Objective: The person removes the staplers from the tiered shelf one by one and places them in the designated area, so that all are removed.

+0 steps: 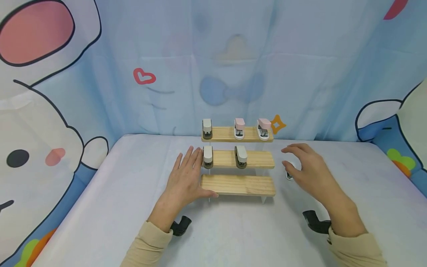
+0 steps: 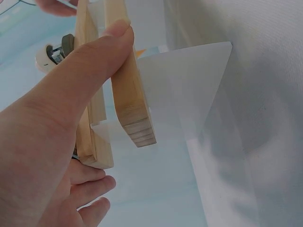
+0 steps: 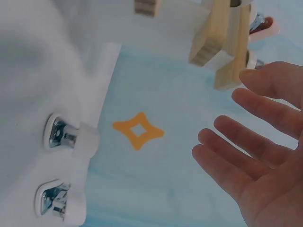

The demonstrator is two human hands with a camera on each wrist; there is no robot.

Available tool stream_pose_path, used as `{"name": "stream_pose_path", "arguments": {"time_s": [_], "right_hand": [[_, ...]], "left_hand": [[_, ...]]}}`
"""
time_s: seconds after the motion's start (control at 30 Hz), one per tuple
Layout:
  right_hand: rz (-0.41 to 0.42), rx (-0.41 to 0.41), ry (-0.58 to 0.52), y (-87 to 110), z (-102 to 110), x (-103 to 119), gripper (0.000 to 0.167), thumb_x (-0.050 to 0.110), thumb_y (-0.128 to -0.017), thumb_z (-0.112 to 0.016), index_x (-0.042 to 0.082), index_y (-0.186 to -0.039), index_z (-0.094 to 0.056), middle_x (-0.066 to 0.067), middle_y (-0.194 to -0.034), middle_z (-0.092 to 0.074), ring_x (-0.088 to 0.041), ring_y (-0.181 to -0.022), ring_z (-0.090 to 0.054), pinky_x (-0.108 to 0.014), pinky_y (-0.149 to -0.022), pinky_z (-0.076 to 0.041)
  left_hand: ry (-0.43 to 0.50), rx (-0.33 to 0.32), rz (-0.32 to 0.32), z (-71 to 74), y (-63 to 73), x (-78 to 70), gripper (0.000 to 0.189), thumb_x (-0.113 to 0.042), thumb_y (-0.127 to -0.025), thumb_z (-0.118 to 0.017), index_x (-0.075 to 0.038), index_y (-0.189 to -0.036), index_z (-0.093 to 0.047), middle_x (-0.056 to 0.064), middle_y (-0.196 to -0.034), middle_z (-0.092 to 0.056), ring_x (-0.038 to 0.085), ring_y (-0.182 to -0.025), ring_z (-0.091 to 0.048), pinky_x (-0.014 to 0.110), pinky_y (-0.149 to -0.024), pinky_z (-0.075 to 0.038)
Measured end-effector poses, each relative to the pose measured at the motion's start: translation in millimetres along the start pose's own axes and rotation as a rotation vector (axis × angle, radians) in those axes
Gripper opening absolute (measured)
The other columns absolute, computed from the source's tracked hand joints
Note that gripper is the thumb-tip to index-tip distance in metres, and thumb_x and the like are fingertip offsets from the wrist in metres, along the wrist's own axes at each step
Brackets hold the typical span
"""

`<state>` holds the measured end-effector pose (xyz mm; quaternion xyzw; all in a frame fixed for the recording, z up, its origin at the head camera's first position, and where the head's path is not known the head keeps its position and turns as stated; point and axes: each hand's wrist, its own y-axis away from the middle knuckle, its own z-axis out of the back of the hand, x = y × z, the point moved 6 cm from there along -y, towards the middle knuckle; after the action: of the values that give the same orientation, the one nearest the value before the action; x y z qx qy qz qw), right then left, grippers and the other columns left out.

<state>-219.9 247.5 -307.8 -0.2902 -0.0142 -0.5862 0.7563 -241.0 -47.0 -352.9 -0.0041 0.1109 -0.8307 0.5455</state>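
Note:
A three-tier wooden rack [image 1: 238, 184] with translucent side supports holds small staplers. On its top board are a white stapler [image 1: 207, 128] with a dark base and two pink staplers, one left [image 1: 239, 128] and one right [image 1: 264, 128]. The middle board bears two white staplers with dark bases, one left [image 1: 208, 156] and one right [image 1: 241, 156]. My left hand [image 1: 185, 181] rests at the rack's left side, thumb on the bottom board, fingers extended. With fingers apart and nothing held, my right hand [image 1: 313, 174] hovers over a stapler [image 1: 289, 175], partly hidden beneath it.
Two staplers with white tops, one upper [image 3: 71, 135] and one lower [image 3: 59, 202], stand on the table right of the rack. A white cloth [image 1: 100, 207] covers the table. Behind it hangs a blue printed curtain [image 1: 173, 104]. A black wrist mount [image 1: 315, 222] juts inward from the right wrist.

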Motion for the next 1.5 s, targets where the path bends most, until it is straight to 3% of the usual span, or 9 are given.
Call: {"name": "stream_pose_path", "arguments": {"time_s": [0.43, 0.77, 1.03, 1.27, 1.5], "right_hand": [[0.161, -0.041, -0.051, -1.7, -1.5, 33.5, 0.031, 0.001, -0.087, -0.071, 0.0, -0.117, -0.066, -0.019, -0.123, -0.059, -0.039, -0.111, -0.059, -0.055, -0.084, -0.054], [0.256, -0.069, -0.114, -8.0, -6.5, 57.3, 0.032, 0.002, -0.086, -0.073, -0.001, -0.117, -0.065, -0.018, -0.124, -0.06, -0.037, -0.117, -0.058, -0.053, -0.09, -0.053], [0.263, -0.054, -0.166, -13.4, -14.6, 69.8, 0.033, 0.004, -0.087, -0.073, 0.0, -0.119, -0.064, -0.017, -0.127, -0.059, -0.037, -0.118, -0.058, -0.053, -0.092, -0.053], [0.307, -0.09, -0.179, -17.8, -24.7, 79.4, 0.034, 0.006, -0.086, -0.076, -0.003, -0.117, -0.065, -0.019, -0.122, -0.06, -0.035, -0.111, -0.061, -0.05, -0.089, -0.055], [0.271, -0.051, -0.174, -22.4, -41.8, 84.7, 0.043, 0.011, -0.088, -0.075, 0.0, -0.126, -0.06, -0.019, -0.129, -0.055, -0.035, -0.103, -0.064, -0.048, -0.083, -0.056]], "left_hand": [[-0.003, 0.016, 0.008, -0.7, -0.4, -0.4, 0.134, -0.077, -0.062, -0.076, -0.003, -0.158, -0.018, 0.01, -0.166, -0.019, 0.026, -0.156, -0.008, 0.049, -0.127, -0.009], [0.004, 0.005, 0.014, -0.5, -0.1, 0.6, 0.135, -0.077, -0.061, -0.076, -0.003, -0.158, -0.019, 0.011, -0.165, -0.022, 0.026, -0.156, -0.01, 0.048, -0.127, -0.011], [0.006, -0.009, 0.005, -1.1, -0.4, -0.3, 0.134, -0.077, -0.06, -0.077, -0.002, -0.157, -0.021, 0.011, -0.165, -0.023, 0.026, -0.155, -0.011, 0.049, -0.127, -0.012], [0.006, -0.019, -0.002, -0.8, 0.2, -0.8, 0.134, -0.076, -0.06, -0.078, -0.002, -0.157, -0.022, 0.011, -0.164, -0.025, 0.027, -0.155, -0.012, 0.049, -0.127, -0.012], [-0.002, -0.011, 0.003, 0.2, -0.1, -0.4, 0.134, -0.077, -0.061, -0.076, -0.002, -0.157, -0.02, 0.011, -0.165, -0.023, 0.026, -0.155, -0.011, 0.049, -0.127, -0.012]]}}
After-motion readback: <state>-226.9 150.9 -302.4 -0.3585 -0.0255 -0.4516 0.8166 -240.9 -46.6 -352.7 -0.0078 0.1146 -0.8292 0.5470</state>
